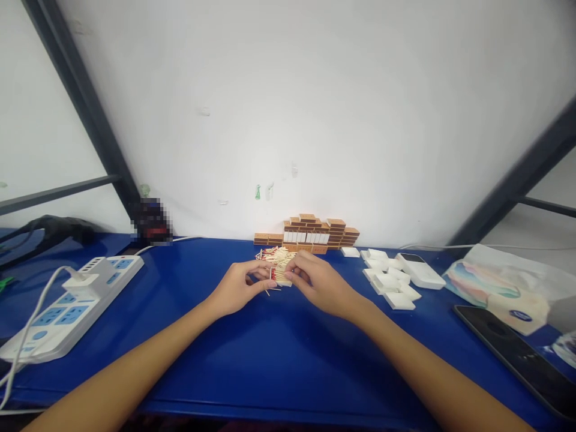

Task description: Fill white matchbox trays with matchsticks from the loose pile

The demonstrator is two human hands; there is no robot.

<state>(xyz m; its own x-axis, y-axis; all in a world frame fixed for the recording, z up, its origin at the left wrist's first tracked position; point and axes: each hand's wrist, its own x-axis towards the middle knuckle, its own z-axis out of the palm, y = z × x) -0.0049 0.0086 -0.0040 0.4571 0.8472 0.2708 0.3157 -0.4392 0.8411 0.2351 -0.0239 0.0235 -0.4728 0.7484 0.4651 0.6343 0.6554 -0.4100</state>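
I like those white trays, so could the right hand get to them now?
Probably yes: the trays lie near the right hand, and nothing seems to block the way, though it is busy at the matches.

Nothing clearly legible, the blue oval label (521, 315) on the pastel-patterned pack (479, 281) too small and blurred

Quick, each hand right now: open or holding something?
Left hand: closed, holding one end of the match tray.
Right hand: bent, at the other end; grip can't be told.
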